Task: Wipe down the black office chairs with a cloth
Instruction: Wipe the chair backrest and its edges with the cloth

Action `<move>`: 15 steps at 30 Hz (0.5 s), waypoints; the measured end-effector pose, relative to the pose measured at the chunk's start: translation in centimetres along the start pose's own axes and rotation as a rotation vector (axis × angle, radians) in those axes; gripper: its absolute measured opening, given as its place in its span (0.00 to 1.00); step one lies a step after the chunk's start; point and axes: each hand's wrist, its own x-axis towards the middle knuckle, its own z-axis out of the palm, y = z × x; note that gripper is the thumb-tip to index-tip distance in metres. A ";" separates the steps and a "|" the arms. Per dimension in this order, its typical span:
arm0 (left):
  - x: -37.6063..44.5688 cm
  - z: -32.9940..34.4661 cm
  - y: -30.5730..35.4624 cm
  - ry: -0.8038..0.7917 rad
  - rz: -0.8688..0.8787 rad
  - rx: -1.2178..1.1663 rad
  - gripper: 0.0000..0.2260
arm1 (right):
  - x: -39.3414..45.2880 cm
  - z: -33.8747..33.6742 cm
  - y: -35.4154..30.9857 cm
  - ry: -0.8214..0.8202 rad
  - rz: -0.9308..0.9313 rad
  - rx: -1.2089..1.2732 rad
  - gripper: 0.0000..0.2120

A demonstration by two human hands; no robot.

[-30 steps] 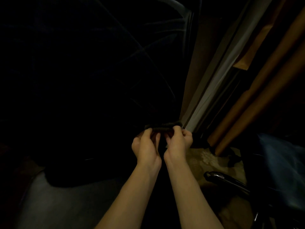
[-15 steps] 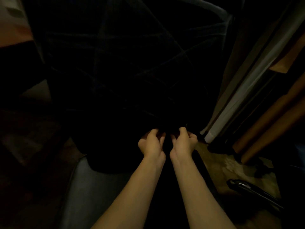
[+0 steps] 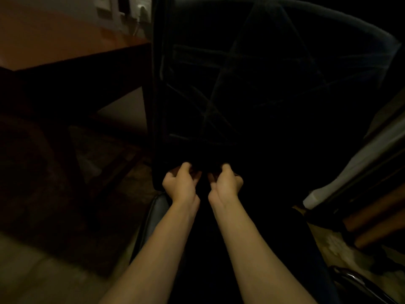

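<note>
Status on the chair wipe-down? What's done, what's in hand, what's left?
Done: cannot tell; the frame is too dark to show cleaned areas. In hand: left hand and right hand, fingers curled, side by side at the lower edge of the black chair back, apparently gripping something dark, likely the cloth. Left: seemingly the rest of this chair.

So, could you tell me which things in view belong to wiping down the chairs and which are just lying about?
Part of the job:
- black chair back
- left hand and right hand, fingers curled at its lower edge; whether they hold a cloth is too dark to tell

Just lying about:
- wooden desk
- wall socket
- wooden poles
</note>
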 end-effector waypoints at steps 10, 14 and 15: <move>3.3 -4.5 7.5 0.063 0.129 0.048 0.07 | -5.2 5.3 6.0 -0.124 0.183 -0.030 0.09; 4.0 -4.4 8.0 -0.022 0.074 0.090 0.11 | -5.5 5.2 6.4 -0.139 0.173 -0.025 0.09; 4.1 -4.3 7.5 -0.013 0.072 0.098 0.11 | -5.2 4.9 6.1 -0.136 0.158 -0.024 0.09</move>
